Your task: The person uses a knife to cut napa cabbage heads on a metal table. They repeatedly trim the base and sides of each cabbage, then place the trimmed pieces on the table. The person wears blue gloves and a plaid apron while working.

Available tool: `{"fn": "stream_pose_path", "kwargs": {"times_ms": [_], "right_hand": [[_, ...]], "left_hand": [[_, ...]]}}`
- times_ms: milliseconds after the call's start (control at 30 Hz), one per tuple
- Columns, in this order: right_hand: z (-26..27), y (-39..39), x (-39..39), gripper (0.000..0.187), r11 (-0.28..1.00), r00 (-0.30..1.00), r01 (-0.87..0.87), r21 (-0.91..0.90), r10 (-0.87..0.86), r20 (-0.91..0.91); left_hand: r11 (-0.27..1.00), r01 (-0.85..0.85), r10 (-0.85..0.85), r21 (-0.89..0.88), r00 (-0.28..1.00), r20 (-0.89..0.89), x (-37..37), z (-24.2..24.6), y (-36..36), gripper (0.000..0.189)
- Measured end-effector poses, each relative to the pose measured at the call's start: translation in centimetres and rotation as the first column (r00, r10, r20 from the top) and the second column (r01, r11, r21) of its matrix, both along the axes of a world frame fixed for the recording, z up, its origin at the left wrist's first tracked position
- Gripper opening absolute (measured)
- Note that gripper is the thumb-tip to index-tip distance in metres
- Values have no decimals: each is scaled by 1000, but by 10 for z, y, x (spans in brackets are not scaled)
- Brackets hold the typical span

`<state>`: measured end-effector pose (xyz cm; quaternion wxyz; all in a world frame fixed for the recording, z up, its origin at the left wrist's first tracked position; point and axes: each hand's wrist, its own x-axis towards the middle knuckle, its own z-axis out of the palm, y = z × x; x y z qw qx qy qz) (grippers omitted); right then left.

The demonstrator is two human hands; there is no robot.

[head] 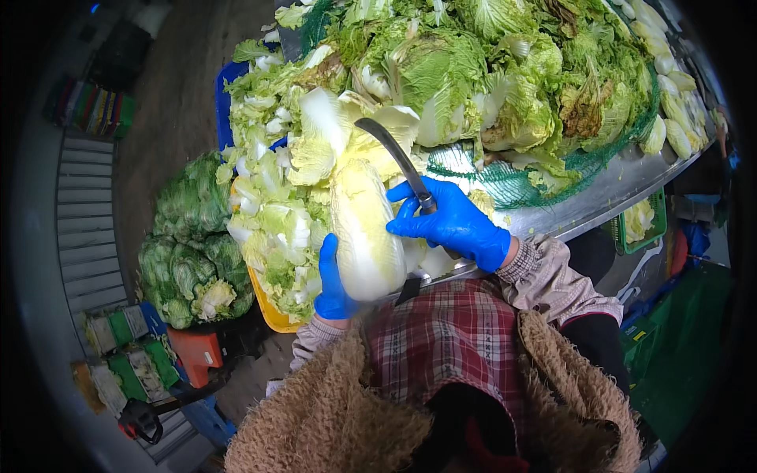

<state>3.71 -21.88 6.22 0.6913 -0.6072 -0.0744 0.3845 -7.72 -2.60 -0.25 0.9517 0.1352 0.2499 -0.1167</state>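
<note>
A pale, peeled napa cabbage [365,230] rests in my left hand [336,284], which wears a blue glove and cups its lower left side. In my right hand [452,222], also gloved in blue, is a curved knife [393,148] with a dark blade pointing away from me. The fingertips of that hand touch the right side of the cabbage. Loose outer leaves [322,133] spread just beyond the head. Most of the knife's handle is hidden by my right glove.
Untrimmed napa cabbages [437,83] heap on green netting [591,165] across the metal table [550,222]. Trimmed heads [677,112] line its far right. Left, leaf scraps [284,236] fill a yellow crate [266,307] and a blue one [223,100]. Netted cabbages [195,272] stand on the floor.
</note>
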Motion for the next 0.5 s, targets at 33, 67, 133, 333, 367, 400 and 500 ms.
{"fn": "stream_pose_path", "kwargs": {"times_ms": [33, 67, 133, 333, 367, 400, 500], "right_hand": [[-3, -1, -1, 57, 1000, 999, 21, -20, -20, 36], [-3, -5, 1, 59, 996, 999, -40, -79, 39, -16], [2, -5, -1, 58, 990, 993, -99, -97, 92, -71], [9, -7, 2, 58, 981, 977, -183, -62, 174, -122], [9, -7, 0, 56, 981, 978, -182, -71, 172, -122], [9, -7, -2, 53, 981, 978, -179, -80, 169, -125], [6, -4, -11, 44, 992, 992, -123, -24, 123, -21]], "left_hand": [[988, 48, -50, 150, 999, 4, -3, -4, -3, 88], [993, 79, -84, 83, 994, 64, -5, -7, -1, 92], [995, 46, -54, 83, 994, 99, 4, 7, -11, 92], [923, 149, -218, 356, 962, 163, -2, 14, -7, 93], [924, 140, -209, 355, 964, 163, -5, 15, -7, 92], [926, 134, -201, 353, 966, 161, -7, 17, -8, 91], [938, 140, -198, 317, 968, 156, -15, 5, -4, 89]]}}
